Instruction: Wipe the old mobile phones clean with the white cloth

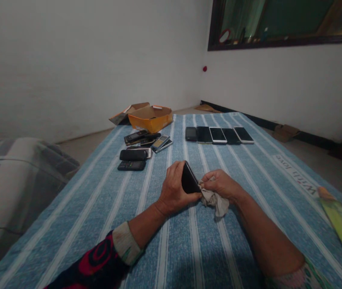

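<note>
My left hand is wrapped round a black smartphone, holding it tilted above the striped cloth. Pinched in the fingers of my right hand is a crumpled pale rag, which touches the phone's right edge. Part of the phone is covered by my left fingers. Beyond my hands, to the left, lies a loose pile of old phones, among them a black keypad phone and a silver keypad phone. Farther off to the right, several phones, including a white smartphone, lie side by side in a row.
An open yellow cardboard box stands at the far end of the blue striped tablecloth. A yellow-green item lies along the right edge. At the left is a plaid-covered seat or bundle. Walls rise behind.
</note>
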The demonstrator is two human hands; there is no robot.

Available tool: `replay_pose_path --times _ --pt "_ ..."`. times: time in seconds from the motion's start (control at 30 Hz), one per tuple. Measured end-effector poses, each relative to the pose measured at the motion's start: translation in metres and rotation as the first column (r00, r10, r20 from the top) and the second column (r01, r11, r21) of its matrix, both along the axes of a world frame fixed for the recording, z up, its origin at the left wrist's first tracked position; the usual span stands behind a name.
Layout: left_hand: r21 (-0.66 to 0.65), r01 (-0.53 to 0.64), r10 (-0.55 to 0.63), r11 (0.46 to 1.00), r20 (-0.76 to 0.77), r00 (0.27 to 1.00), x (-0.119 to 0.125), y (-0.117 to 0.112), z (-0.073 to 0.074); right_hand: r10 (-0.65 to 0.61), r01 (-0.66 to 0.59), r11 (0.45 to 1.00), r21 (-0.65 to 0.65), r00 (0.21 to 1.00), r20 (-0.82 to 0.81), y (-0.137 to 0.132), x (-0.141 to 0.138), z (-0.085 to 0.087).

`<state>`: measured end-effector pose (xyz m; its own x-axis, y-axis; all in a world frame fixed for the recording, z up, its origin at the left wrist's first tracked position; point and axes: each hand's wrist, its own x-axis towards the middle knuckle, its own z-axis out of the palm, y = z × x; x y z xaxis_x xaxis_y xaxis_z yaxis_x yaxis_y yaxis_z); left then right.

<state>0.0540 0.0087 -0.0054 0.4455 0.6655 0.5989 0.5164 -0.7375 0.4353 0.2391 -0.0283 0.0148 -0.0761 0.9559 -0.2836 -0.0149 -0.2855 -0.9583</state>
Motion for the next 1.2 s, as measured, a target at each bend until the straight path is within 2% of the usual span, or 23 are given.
replay_pose_path --times 0.33,0.5,0.67,0.8,0.93,1.2 --pt "-0.055 -0.074 0.077 0.996 0.049 0.996 0.0 0.005 -0.003 0.036 -0.036 0.999 -0.005 0.999 0.024 -0.002 0.001 0.002" --pt "-0.036 -0.087 0.089 0.996 0.06 0.994 0.001 0.005 -0.005 0.025 -0.026 0.999 0.026 1.0 0.015 -0.002 -0.004 -0.001" --pt "-0.031 -0.101 0.103 0.994 0.065 0.993 0.002 0.006 -0.008 -0.037 0.027 0.996 0.084 0.993 0.11 -0.002 -0.012 -0.002" --pt "-0.053 -0.08 0.083 0.995 0.062 0.995 0.002 0.007 -0.01 -0.048 0.023 0.992 0.123 0.977 0.207 -0.004 -0.016 0.002" --pt "-0.08 -0.066 0.07 0.995 0.058 0.996 0.001 0.007 -0.009 -0.075 -0.009 0.975 0.221 0.927 0.366 -0.006 -0.013 0.008" --pt "-0.049 -0.046 0.049 0.998 0.062 0.997 -0.003 0.007 -0.009 -0.147 -0.192 0.881 0.432 0.757 0.636 -0.006 0.0 0.012"
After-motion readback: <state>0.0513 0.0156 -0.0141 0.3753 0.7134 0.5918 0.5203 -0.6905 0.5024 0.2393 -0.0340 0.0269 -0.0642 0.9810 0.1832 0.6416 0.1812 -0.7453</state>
